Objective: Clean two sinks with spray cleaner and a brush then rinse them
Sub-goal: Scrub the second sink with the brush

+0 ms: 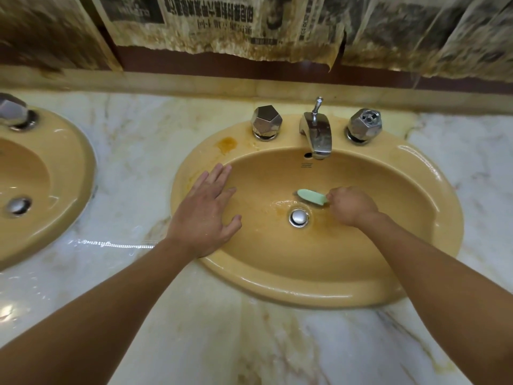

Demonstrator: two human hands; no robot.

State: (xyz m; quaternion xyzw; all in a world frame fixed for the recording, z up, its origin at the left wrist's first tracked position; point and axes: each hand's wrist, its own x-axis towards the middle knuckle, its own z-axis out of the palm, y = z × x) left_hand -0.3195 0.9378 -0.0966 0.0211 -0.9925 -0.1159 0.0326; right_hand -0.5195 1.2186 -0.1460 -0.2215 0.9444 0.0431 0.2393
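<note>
A mustard-yellow oval sink (416,245) fills the middle of the view, with brown stains around its chrome drain (299,217). My right hand (352,207) grips a pale green brush (311,196), whose head lies on the basin floor just behind the drain. My left hand (206,209) lies flat with straight fingers on the sink's left rim and inner wall. A second yellow sink (69,173) shows at the left edge. No spray cleaner is in view.
A chrome spout (319,137) stands at the back of the sink between two faceted chrome knobs (266,122) (364,125). An orange stain (228,142) marks the rim. A wet marble counter (138,151) surrounds both sinks; stained newspaper (222,23) covers the wall.
</note>
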